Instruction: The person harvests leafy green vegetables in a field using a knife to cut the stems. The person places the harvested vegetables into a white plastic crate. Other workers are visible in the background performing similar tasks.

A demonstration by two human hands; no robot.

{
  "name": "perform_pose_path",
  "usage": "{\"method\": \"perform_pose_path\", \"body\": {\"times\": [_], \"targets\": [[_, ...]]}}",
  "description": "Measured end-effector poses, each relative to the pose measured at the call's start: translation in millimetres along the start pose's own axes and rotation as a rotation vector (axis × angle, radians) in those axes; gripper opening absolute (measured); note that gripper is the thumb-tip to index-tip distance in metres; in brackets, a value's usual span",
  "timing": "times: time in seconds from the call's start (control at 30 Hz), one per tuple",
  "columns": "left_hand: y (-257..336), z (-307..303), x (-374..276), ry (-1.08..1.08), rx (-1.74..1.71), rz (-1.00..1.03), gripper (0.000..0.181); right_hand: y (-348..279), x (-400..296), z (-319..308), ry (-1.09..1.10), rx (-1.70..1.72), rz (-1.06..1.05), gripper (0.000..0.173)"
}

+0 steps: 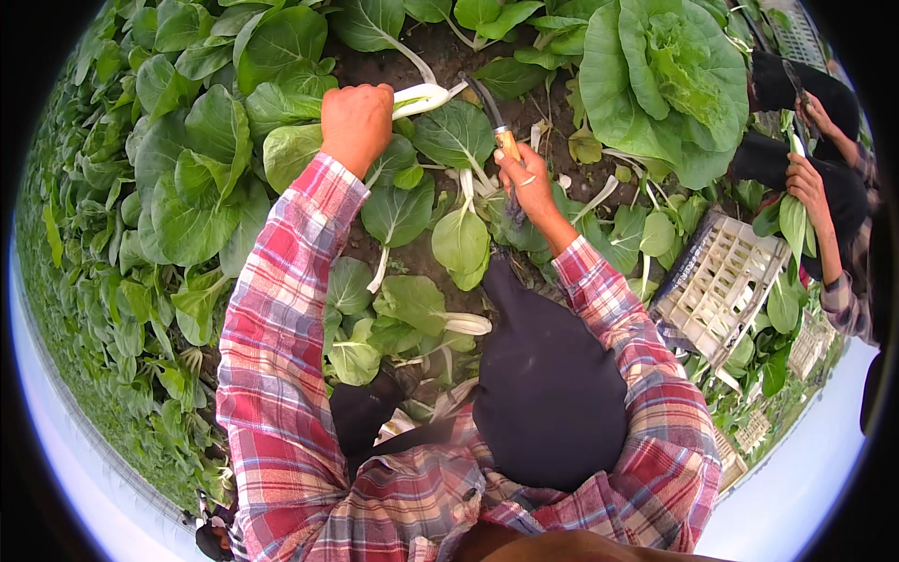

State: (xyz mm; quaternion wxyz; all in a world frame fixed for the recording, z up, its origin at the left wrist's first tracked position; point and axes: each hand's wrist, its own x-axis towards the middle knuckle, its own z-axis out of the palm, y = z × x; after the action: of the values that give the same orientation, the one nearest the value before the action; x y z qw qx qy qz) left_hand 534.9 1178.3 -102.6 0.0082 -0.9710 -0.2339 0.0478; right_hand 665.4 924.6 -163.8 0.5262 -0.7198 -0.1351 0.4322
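A pak choi plant (421, 99) lies sideways in the fist of my left hand (358, 125), its pale stalk base pointing right and its leaves reaching left. My right hand (528, 177) grips the wooden handle of a sickle (487, 98). The dark curved blade has its tip close to the stalk base of the plant; I cannot tell whether they touch. Below and between my hands, cut leaves (460, 241) with pale stems lie on brown soil.
Dense leafy greens (200, 158) stand along the left. A large leafy head (667, 84) is at upper right. Beside my right forearm is a pale plastic crate (723, 281). A co-worker's hands (808, 179) at far right hold a plant and a blade. Another person (214, 537) is at lower left.
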Motion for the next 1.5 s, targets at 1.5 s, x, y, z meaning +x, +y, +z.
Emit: {"method": "perform_pose_path", "body": {"times": [1.5], "targets": [[71.6,-97.9,-148.2,-0.009,-0.997,-0.112,0.056,-114.8,-21.0,14.5,-0.489,0.478,-0.339,0.068]]}}
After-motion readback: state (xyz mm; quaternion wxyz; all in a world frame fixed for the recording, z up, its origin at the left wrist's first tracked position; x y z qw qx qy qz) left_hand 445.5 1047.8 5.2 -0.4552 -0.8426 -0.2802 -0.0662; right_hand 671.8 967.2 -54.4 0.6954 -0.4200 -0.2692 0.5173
